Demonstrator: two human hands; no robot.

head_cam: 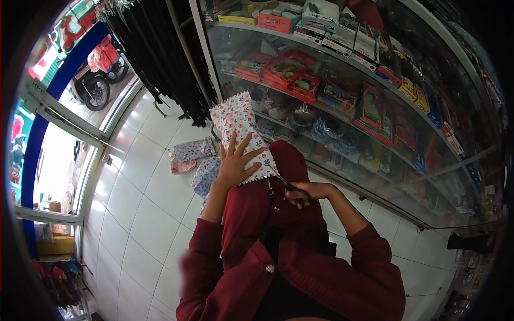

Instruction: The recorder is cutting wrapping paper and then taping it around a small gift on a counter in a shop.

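A white floral fabric piece [237,116] with zigzag edges lies across my knees. My left hand [237,164] rests flat on it, fingers spread. In my right hand [301,194] is a pair of black-handled scissors [283,181], with its blades at the fabric's lower right corner. Small white triangular scraps [277,208] lie on my dark red trousers. To the left of my knees, a grey floral cloth [194,149], a pink floral cloth [182,164] and a blue floral cloth [205,174] are on the tiled floor, the last partly hidden by my left arm.
A glass display case [321,108] with boxes and red packets stands close in front and to the right. Black strips or cords [160,52] hang beside it. On the left is a glass door frame [68,124], with a motorbike [96,90] outside.
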